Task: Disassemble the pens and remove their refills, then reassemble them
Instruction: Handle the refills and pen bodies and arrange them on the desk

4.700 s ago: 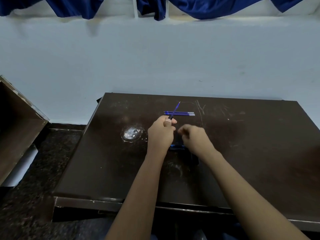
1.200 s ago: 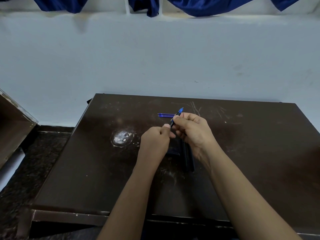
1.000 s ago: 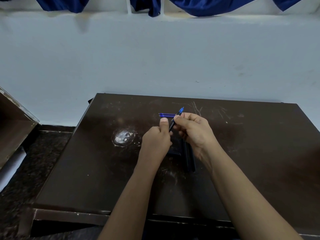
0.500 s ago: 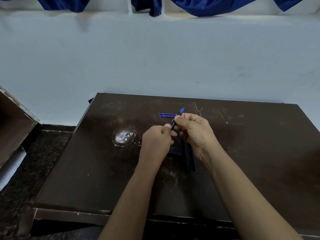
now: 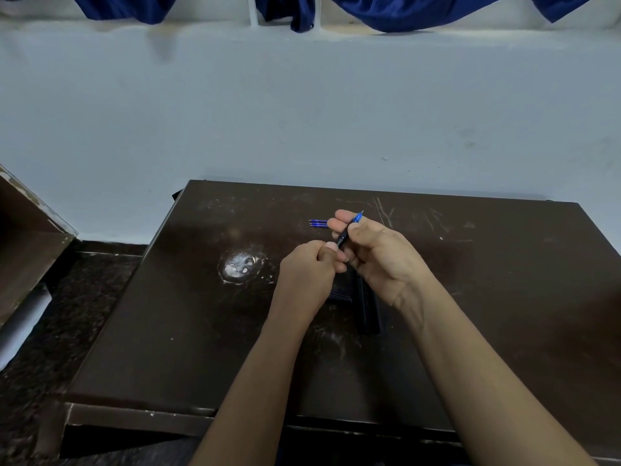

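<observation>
Nearest the camera, two bare forearms reach up over the front edge of the dark table (image 5: pixel 188 331), whose worn top shows a pale scuffed patch (image 5: pixel 239 266) to the left of the hands. Just beyond the wrists, several dark pen barrels (image 5: pixel 367 306) lie together on the table, partly hidden under the hands, so their count cannot be told. Above them the left hand (image 5: pixel 307 274) is curled closed, thumb and fingers pinching the lower end of the pen (image 5: pixel 343 239), while the right hand (image 5: pixel 381 255) pinches the same pen higher up, its fingers wrapped round the barrel just below the blue tip section (image 5: pixel 358 218) that points up and away. The pen looks light, thin and rigid, with smooth plastic that could slip between dry fingers; a firm pinch on the black barrel by one hand and on the end section by the other seems the best hold for twisting, rather than gripping the fine point. Farther back, blue refills (image 5: pixel 318 223) lie side by side on the table, partly hidden behind the right fingers; these look slender, likely to bend and roll, and are best lifted at mid-length. Beyond the table stands the pale wall (image 5: pixel 302 112).
</observation>
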Tool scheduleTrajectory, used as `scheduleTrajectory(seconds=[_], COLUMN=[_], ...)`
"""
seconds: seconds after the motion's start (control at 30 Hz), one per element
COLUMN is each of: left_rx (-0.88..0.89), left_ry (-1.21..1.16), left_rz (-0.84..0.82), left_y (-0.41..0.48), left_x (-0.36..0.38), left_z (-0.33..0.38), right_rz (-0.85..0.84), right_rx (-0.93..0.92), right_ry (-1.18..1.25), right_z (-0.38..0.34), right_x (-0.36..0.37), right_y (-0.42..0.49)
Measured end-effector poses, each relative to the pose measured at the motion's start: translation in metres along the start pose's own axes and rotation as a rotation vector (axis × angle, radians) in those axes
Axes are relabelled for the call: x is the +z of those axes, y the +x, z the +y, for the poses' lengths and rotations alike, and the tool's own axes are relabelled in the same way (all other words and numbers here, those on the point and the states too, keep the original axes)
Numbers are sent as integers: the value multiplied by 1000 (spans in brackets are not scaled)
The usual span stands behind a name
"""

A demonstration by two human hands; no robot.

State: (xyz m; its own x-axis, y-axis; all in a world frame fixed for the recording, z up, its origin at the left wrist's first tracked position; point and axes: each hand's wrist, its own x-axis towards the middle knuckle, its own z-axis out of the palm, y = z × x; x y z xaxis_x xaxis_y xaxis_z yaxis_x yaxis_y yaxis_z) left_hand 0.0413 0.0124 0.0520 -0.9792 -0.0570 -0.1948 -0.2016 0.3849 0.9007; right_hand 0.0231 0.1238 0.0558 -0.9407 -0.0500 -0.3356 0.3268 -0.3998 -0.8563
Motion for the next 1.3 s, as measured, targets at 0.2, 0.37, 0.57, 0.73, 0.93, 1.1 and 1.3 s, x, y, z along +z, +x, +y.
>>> scheduleTrajectory(seconds=[0.2,0.37,0.57,0.73,0.93,1.1,1.3], left_rx=[27,33,-21,-42,-90,-154,-189], left_ry=[14,67,55,48,97,152,188], left_rz=[2,28,173,161,148,156,117], left_y=[0,-1,-2,-2,-3,-4,-4], left_x=[-5,-4,-8,-8,-8,-10,-8], left_z=[-1,1,2,5,1,1,1], right_rz=[144,175,186,-37,-34,246,344], right_rx=[-14,-28,-137,-88,-214,-460,-576], right_ry=[-111,-166,-807,-1766,-1597,-1129,-1050], right_z=[7,11,29,56,63,21,-11], right_x=[-3,-4,-22,-19,-19,-27,-34], right_y=[3,7,15,11,16,17,8])
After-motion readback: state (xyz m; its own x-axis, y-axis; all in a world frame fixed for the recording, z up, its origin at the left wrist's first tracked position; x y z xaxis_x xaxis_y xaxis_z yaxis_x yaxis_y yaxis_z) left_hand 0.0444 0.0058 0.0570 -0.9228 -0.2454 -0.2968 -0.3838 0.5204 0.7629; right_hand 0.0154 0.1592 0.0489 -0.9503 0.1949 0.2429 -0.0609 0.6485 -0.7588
